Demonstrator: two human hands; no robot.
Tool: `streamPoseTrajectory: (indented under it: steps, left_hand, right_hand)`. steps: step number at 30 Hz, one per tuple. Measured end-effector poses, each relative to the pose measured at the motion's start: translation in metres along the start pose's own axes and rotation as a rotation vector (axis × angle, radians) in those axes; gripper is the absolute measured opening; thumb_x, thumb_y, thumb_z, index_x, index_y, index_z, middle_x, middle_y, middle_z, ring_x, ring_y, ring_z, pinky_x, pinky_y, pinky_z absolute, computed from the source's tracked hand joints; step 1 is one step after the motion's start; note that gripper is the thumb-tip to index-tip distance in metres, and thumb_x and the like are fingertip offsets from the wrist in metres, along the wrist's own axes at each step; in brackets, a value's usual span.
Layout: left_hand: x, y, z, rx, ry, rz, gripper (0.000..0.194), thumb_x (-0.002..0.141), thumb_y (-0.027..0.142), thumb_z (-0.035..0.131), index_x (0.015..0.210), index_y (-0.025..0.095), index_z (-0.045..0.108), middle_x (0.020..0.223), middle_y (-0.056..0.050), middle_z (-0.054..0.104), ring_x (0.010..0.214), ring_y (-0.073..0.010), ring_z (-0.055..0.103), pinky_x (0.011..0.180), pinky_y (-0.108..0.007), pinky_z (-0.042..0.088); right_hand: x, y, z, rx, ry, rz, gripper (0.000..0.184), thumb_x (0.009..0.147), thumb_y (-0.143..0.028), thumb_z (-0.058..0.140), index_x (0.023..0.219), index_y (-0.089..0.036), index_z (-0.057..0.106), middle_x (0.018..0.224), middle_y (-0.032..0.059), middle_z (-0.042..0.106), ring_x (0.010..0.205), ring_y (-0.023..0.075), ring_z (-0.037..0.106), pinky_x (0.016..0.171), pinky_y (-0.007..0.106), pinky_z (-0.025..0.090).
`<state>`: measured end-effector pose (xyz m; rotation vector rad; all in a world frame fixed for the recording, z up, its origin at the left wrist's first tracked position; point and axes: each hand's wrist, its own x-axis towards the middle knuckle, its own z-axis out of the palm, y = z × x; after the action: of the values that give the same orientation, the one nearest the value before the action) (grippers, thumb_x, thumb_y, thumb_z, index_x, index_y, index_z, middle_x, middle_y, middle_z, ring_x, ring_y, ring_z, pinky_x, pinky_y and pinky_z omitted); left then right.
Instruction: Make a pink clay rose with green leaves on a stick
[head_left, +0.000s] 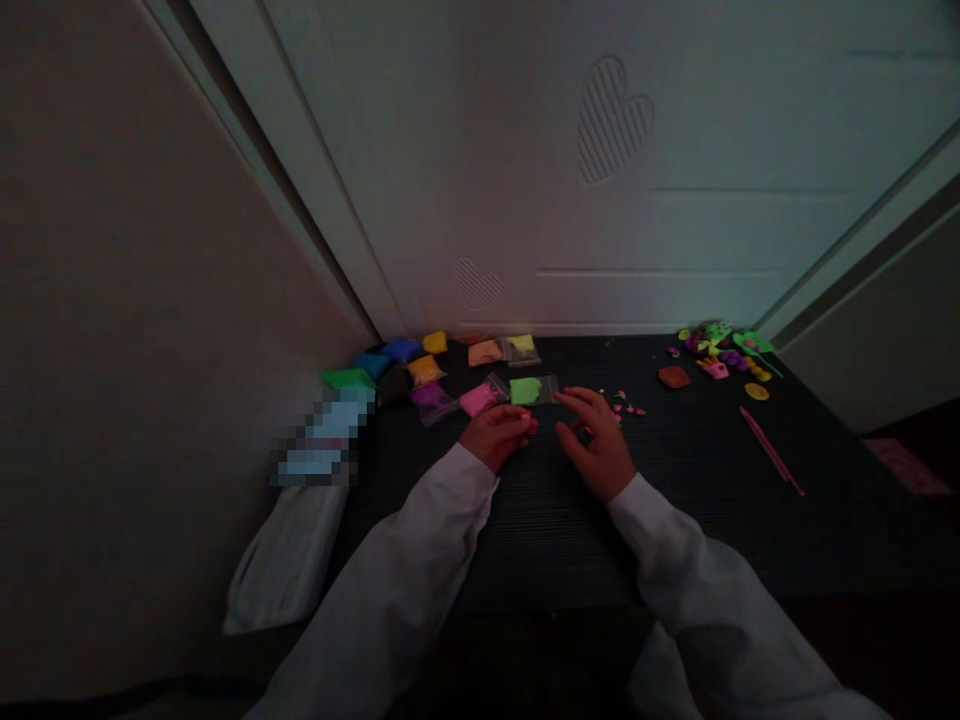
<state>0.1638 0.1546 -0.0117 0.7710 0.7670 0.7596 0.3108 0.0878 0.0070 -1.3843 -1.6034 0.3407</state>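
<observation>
My left hand point(495, 438) is closed around a small lump of red-pink clay point(532, 424), which shows at the fingertips. To its right, my right hand point(598, 447) hovers apart from it with fingers spread and nothing visible in them. Just beyond the right fingers lie several tiny pink and pale pieces point(631, 410) on the dark table point(555, 530). Behind the left hand is a small clear bag of pink clay point(477, 400), and a bag of light green clay point(525, 391) lies between and behind the two hands.
More clay packets in blue point(402, 349), orange point(426, 371) and purple point(430, 401) lie at the back left. A white packet point(289, 560) rests along the left edge. On the right are colourful clay figures point(731, 355), a reddish-brown lump point(673, 377) and pink sticks point(771, 450).
</observation>
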Motion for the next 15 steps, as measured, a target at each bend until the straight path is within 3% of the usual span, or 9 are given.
streamPoseTrajectory:
  steps: [8, 12, 15]
  left_hand:
    - [-0.0005, 0.0033, -0.0009, 0.017, -0.044, 0.026, 0.02, 0.061, 0.027, 0.061, 0.064, 0.013, 0.047, 0.058, -0.002, 0.061, 0.054, -0.0112, 0.057, 0.046, -0.02, 0.039]
    - [0.0015, 0.0042, -0.0024, 0.008, -0.077, 0.023, 0.031, 0.068, 0.039, 0.051, 0.053, 0.013, 0.043, 0.048, -0.003, 0.057, 0.047, -0.0115, 0.053, 0.041, -0.021, 0.036]
    - [0.0026, 0.0038, -0.003, 0.014, -0.029, 0.049, 0.03, 0.068, 0.04, 0.052, 0.058, 0.012, 0.05, 0.054, -0.005, 0.06, 0.048, -0.0116, 0.054, 0.041, -0.021, 0.037]
  right_hand:
    - [0.0008, 0.0014, 0.0005, 0.017, 0.018, 0.047, 0.029, 0.072, -0.019, 0.046, 0.1, -0.025, 0.052, 0.107, 0.006, 0.044, 0.09, 0.0164, 0.047, 0.067, 0.029, 0.043]
    - [0.0006, 0.0029, 0.0008, 0.024, 0.042, 0.085, 0.026, 0.074, -0.021, 0.044, 0.098, -0.025, 0.053, 0.104, 0.0056, 0.045, 0.088, 0.0158, 0.048, 0.065, 0.029, 0.043]
    - [0.0006, 0.004, 0.0009, 0.039, 0.049, 0.09, 0.026, 0.074, -0.021, 0.044, 0.098, -0.025, 0.054, 0.103, 0.0055, 0.046, 0.088, 0.016, 0.048, 0.065, 0.029, 0.043]
